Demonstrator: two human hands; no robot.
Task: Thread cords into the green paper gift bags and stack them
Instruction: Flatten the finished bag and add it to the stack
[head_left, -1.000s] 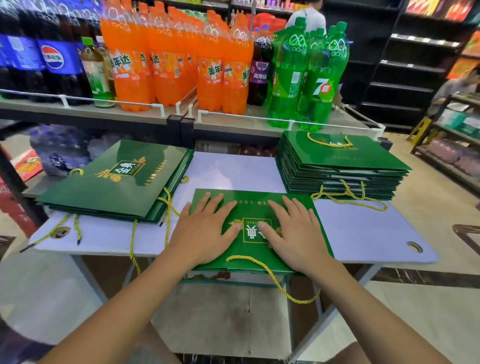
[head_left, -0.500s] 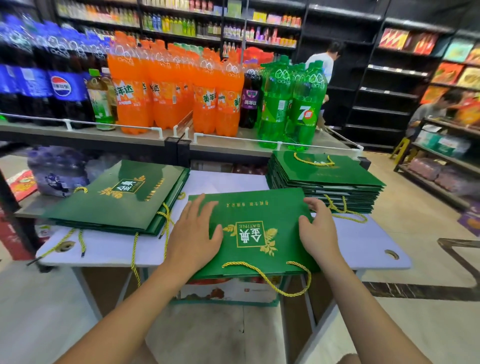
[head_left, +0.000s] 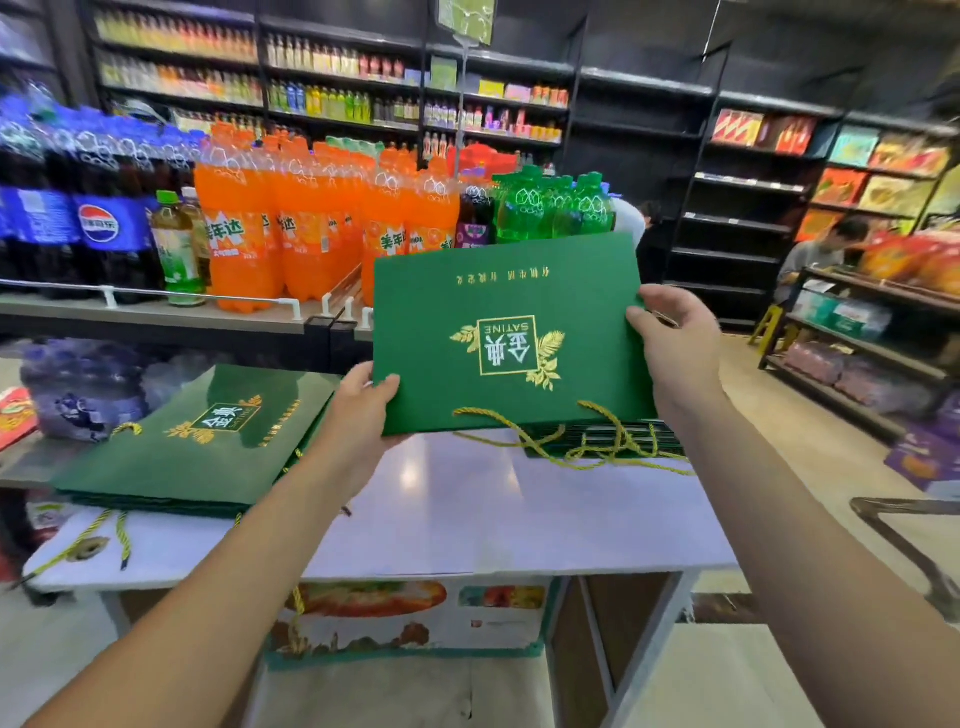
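Note:
I hold one flat green gift bag (head_left: 509, 291) with a gold logo up in the air above the white table (head_left: 467, 525), its face tilted toward me. My left hand (head_left: 358, 410) grips its lower left corner, thumb on the front. My right hand (head_left: 675, 338) grips its right edge. A yellow cord (head_left: 498, 421) loops from the bag's lower edge. Behind and below it lies the right stack of green bags (head_left: 623, 436), mostly hidden, with yellow cords spilling over. A second pile of green bags (head_left: 197, 441) lies on the table's left.
A shelf of orange (head_left: 249, 228), green (head_left: 550, 208) and dark soda bottles stands right behind the table. A printed carton (head_left: 410, 618) sits under the table. Store racks line the right side, with a seated person (head_left: 826, 249) there.
The bag has gone from lying pressed flat on the table to being lifted up and toward the right stack. Both hands shifted from flat on top to gripping its edges.

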